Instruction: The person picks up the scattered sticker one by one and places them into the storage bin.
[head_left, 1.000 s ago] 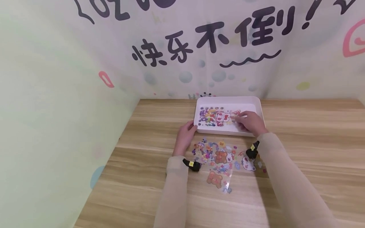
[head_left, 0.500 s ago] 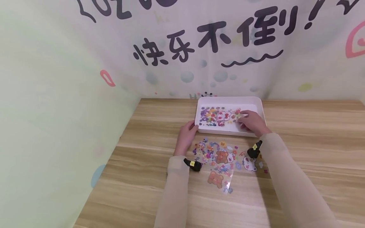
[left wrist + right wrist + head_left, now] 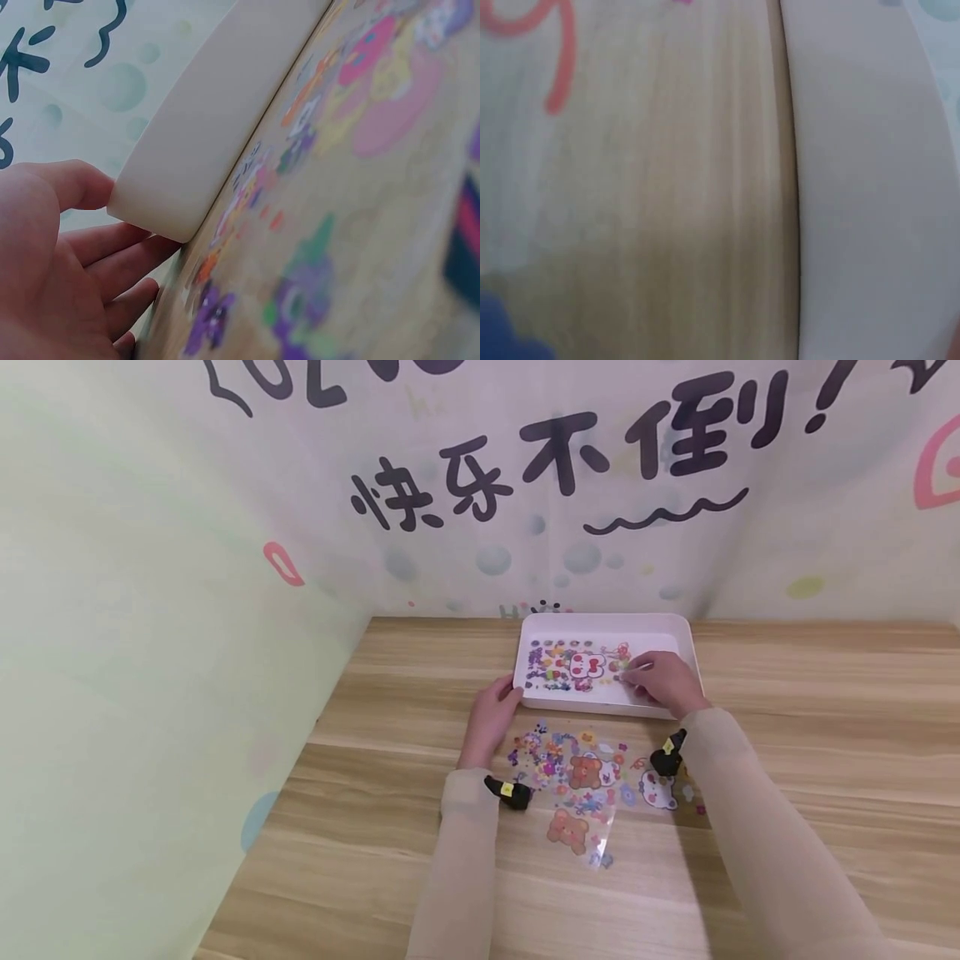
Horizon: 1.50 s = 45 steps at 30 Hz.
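Observation:
A shallow white tray (image 3: 611,703) stands at the back of the table. Inside it lies a clear sticker sheet (image 3: 587,666) with a white bunny and many small coloured figures. My left hand (image 3: 489,720) grips the tray's front left corner; in the left wrist view its thumb is on the rim and its fingers are under the lower edge. Reaching over the front wall, my right hand (image 3: 663,681) has curled fingers, and thumb and forefinger pinch at the right end of the sheet in the tray. The right wrist view shows mainly the tray's outer wall (image 3: 870,180).
More clear sticker sheets lie overlapping on the wooden table in front of the tray, with a brown bear sticker (image 3: 567,832) and a white bear sticker (image 3: 657,789). A printed cloth backdrop (image 3: 450,560) rises behind the table, and a pale wall (image 3: 135,693) on the left.
My right hand's fingertips have shifted slightly at the sheet's right end, showing more of its small stickers. The left hand keeps its place on the tray corner.

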Available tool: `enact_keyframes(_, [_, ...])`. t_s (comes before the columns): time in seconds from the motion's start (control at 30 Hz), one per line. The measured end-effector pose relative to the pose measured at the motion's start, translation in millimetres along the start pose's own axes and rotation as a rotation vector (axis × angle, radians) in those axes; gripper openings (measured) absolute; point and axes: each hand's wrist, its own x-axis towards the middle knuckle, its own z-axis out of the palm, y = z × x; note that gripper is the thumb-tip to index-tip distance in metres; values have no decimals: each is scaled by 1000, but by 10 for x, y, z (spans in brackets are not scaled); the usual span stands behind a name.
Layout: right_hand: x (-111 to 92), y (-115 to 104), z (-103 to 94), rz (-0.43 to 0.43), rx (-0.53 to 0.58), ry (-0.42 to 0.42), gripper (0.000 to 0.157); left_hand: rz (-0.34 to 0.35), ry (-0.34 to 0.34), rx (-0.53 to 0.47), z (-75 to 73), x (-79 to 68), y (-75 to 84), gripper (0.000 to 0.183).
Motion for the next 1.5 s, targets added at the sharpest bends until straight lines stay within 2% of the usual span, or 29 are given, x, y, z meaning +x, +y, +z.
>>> enact_keyframes(0.37, [10, -4, 12, 13, -23, 55, 38, 7, 11, 12, -3, 0, 12, 42])
enact_keyframes(0.53, [15, 4, 26, 8, -13, 75, 35, 17, 20, 31, -5, 5, 16, 41])
enact_keyframes(0.67, [9, -1, 25, -1, -12, 119, 32, 19, 19, 32, -10, 15, 18, 42])
enact_keyframes(0.83, [-5, 3, 22, -5, -25, 155, 36, 15, 20, 24, -9, 11, 18, 41])
enact_keyframes(1.17, [-6, 4, 25, 31, -26, 166, 40, 8, 25, 20, -3, 6, 14, 42])
enact_keyframes(1.5, [-4, -3, 30, 31, -28, 169, 30, 11, 22, 18, -4, 3, 8, 41])
